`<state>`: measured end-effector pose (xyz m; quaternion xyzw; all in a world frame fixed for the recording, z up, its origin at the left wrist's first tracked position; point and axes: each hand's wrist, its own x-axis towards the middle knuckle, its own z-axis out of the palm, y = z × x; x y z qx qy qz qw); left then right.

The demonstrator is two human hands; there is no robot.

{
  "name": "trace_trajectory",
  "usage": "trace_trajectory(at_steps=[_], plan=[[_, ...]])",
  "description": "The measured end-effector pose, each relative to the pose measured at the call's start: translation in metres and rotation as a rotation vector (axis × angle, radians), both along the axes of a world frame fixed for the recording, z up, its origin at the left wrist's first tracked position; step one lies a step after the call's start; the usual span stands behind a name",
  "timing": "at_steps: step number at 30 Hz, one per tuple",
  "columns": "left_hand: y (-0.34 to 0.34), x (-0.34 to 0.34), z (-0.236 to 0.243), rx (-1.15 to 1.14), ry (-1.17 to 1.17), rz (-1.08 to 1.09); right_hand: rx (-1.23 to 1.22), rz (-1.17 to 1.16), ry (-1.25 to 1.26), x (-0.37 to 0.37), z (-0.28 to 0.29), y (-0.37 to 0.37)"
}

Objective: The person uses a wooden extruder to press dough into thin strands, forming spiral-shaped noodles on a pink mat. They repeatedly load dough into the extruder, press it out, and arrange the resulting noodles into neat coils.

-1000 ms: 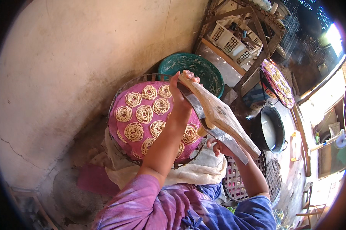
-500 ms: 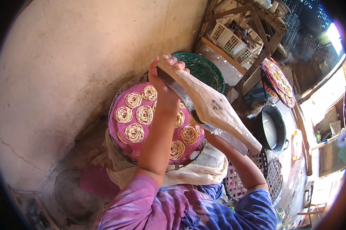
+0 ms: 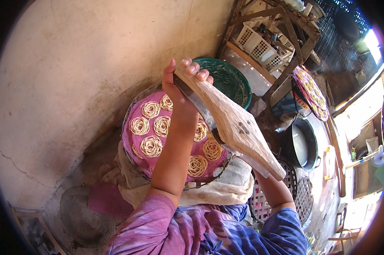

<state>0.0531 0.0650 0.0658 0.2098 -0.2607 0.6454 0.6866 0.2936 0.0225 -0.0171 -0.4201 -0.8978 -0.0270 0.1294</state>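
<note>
A pale wooden noodle press (image 3: 240, 125) with a metal strip on its underside slants over a round woven tray (image 3: 136, 172). My left hand (image 3: 175, 87) is closed on its far end, fingers curled over the wood and thumb up on the left side. My right forearm (image 3: 273, 191) reaches beneath the near end, where the press hides the hand and its fingers. Pink cloth (image 3: 179, 172) lines the tray under several coiled nests of pale noodle strands (image 3: 151, 146). My left forearm and the press cover part of them.
A green basin (image 3: 238, 83) sits behind the tray by the wall. To the right are a black pot (image 3: 294, 144) of whitish liquid, another pink tray of coils (image 3: 311, 91) and woven trays (image 3: 304, 195). White cloth (image 3: 226, 187) lies under the near rim; a rack holds white baskets (image 3: 260, 46).
The near end of the press has shifted slightly left and down, and its wooden face has turned a little. My right hand has gone further out of sight beneath it.
</note>
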Motion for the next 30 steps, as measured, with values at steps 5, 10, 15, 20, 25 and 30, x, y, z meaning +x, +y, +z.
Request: trace_trajectory(at_steps=[5, 10, 15, 20, 25, 30], plan=[[-0.001, -0.002, 0.0, -0.012, -0.005, -0.012, -0.187, 0.058, 0.206, 0.016, -0.001, -0.012], [-0.001, 0.001, -0.002, -0.019, 0.001, -0.015, -0.092, 0.052, 0.016, 0.024, -0.016, -0.041], [-0.001, 0.001, 0.0, 0.033, 0.063, 0.031, -0.242, 0.024, 0.182, 0.013, 0.005, -0.04], [0.02, 0.003, 0.017, -0.008, 0.159, 0.077, -1.729, -0.138, 1.358, 0.042, 0.088, -0.009], [0.058, 0.024, 0.016, -0.177, 0.325, 0.073, -1.602, -0.026, 0.795, 0.066, 0.111, 0.018], [0.068, 0.018, -0.009, -0.114, 0.218, 0.022, -1.68, -0.077, 0.839, 0.061, 0.098, 0.036]])
